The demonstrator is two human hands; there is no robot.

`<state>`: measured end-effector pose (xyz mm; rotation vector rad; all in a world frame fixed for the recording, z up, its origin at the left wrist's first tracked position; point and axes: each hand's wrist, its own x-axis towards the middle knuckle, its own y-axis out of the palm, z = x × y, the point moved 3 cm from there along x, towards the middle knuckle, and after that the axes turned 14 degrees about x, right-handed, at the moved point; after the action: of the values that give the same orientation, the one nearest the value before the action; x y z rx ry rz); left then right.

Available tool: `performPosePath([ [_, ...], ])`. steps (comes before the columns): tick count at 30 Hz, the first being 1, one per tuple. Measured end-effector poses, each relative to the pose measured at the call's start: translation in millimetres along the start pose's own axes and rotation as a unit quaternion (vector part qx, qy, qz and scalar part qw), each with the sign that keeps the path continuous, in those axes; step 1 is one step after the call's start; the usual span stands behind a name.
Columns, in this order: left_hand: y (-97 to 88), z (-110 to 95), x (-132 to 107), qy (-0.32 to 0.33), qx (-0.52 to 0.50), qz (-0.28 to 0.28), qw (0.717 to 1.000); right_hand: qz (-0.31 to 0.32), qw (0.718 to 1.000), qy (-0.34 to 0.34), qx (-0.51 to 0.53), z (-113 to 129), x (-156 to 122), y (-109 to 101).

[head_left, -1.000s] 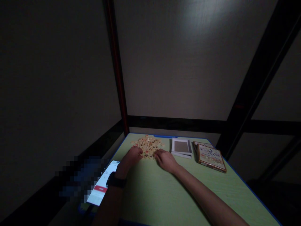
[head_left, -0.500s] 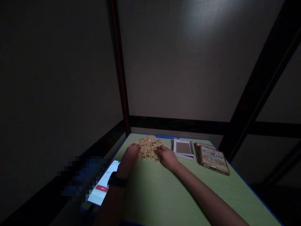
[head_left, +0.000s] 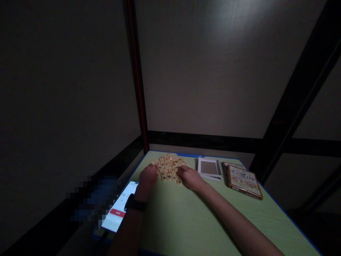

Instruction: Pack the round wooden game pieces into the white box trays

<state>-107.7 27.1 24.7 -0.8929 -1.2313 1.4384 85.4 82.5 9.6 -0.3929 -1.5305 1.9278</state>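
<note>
A pile of several small round wooden game pieces with red and black marks lies at the far side of the green table. My left hand rests against the pile's left edge with its fingers curled down onto the pieces; a dark watch sits on that wrist. My right hand lies at the pile's right edge, fingers bent over the nearest pieces. In this dim light I cannot see whether either hand holds a piece.
A white open box tray sits right of the pile, and a printed box lid lies further right. A lit phone lies at the table's left edge. Dark beams and a wall stand behind.
Both hands stay at the pile's edges and have shifted only slightly. The view has drifted a little, so the pile and boxes sit a bit further right.
</note>
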Motion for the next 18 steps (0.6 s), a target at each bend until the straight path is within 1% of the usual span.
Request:
performPosePath([
  [7, 5.4, -2, 3, 0.007, -0.005, 0.0, 1.0, -0.006, 1.0, 0.024, 0.016, 1, -1, 1],
  [12, 11.5, -2, 5, 0.019, -0.005, -0.012, 1.0, -0.022, 0.994, 0.04, 0.097, -2, 0, 3],
  [18, 11.3, -3, 8, 0.033, -0.017, -0.002, 0.999, -0.055, 0.982, 0.057, 0.172, -11, 4, 3],
])
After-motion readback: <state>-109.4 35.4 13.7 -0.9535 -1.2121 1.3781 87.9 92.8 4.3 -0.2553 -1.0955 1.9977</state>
